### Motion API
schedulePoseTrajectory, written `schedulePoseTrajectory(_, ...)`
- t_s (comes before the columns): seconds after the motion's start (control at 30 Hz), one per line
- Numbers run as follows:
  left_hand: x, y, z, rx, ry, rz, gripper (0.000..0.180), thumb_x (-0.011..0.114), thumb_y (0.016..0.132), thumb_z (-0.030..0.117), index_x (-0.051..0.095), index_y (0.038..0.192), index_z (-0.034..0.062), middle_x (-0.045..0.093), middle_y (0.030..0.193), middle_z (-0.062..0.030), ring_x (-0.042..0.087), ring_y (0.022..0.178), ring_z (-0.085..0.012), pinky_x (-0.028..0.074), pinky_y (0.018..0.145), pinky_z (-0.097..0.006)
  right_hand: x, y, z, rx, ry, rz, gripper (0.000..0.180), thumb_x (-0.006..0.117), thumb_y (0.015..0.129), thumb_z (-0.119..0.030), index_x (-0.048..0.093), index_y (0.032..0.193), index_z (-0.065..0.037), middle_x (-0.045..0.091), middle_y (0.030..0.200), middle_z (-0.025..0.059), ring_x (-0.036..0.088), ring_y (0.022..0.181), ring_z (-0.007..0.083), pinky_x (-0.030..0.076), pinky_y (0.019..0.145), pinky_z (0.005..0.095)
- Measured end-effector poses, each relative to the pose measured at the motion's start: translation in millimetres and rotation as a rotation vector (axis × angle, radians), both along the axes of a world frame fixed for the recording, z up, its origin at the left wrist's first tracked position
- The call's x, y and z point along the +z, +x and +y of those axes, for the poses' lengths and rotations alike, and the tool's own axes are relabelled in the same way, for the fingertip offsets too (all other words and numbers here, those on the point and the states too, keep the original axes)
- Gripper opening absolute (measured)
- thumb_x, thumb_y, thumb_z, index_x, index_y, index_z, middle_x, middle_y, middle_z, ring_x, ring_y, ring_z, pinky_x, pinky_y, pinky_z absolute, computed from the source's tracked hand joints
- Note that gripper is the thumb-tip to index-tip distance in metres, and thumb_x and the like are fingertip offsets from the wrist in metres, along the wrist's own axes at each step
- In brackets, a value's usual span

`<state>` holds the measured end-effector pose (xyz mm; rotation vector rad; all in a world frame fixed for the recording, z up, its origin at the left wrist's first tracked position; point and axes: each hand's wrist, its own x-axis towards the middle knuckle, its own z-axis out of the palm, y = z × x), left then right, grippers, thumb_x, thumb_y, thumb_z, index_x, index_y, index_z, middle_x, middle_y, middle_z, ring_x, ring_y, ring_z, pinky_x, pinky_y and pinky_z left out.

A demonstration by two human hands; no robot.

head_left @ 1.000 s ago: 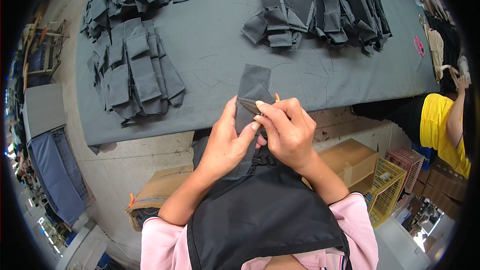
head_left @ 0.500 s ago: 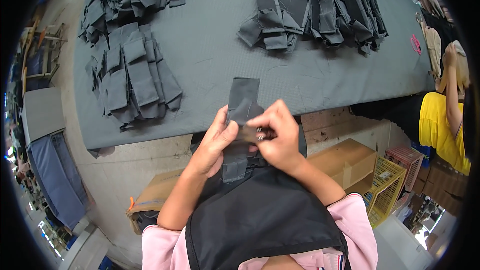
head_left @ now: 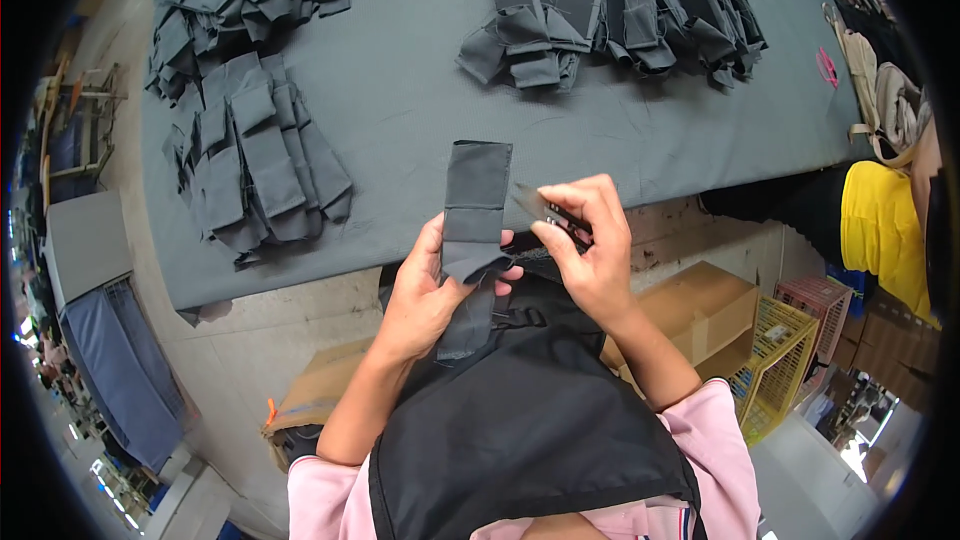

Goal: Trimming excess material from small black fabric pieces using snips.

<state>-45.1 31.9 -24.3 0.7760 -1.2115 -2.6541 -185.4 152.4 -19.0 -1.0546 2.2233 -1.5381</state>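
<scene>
A dark grey fabric strip [head_left: 477, 180] is gripped in my left hand [head_left: 420, 302], thumb on top and fingertips showing past its right edge. Its upper part stands flat with a crease across it, and the lower part folds over and hangs down against the black apron [head_left: 520, 410]. To the right of the strip, my right hand [head_left: 597, 250] is closed around thread snips [head_left: 555, 214] with a dark handle. Their pointed grey blades aim up and left, apart from the fabric.
The grey-covered table [head_left: 400, 60] lies ahead. On it are a pile of grey pieces [head_left: 265, 155] at left and a row of strips [head_left: 640, 15] at far right. Below the table's edge stand cardboard boxes [head_left: 700, 310] and a yellow crate [head_left: 775, 360]. A person in yellow [head_left: 880, 225] is at right.
My right hand with the snips has moved right, away from the strip. The strip's upper part, bunched before, now lies straighter in my left hand.
</scene>
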Motion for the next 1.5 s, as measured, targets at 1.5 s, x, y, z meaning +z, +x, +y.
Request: schedulePoseTrajectory(1.5, 19.9, -5.8, -9.3, -0.064, 0.011, 0.011, 0.053, 0.052, 0.09, 0.003, 0.026, 0.136, -0.0001, 0.056, 0.114, -0.0168, 0.065, 0.087, -0.0245, 0.055, 0.074, -0.032, 10.9, -4.2, -10.7, 0.085, 0.039, 0.373, 0.03, 0.073, 0.063, -0.003, 0.065, 0.092, -0.007, 0.051, 0.072, 0.0037, 0.049, 0.055, 0.0191, 0.04, 0.049, 0.0297)
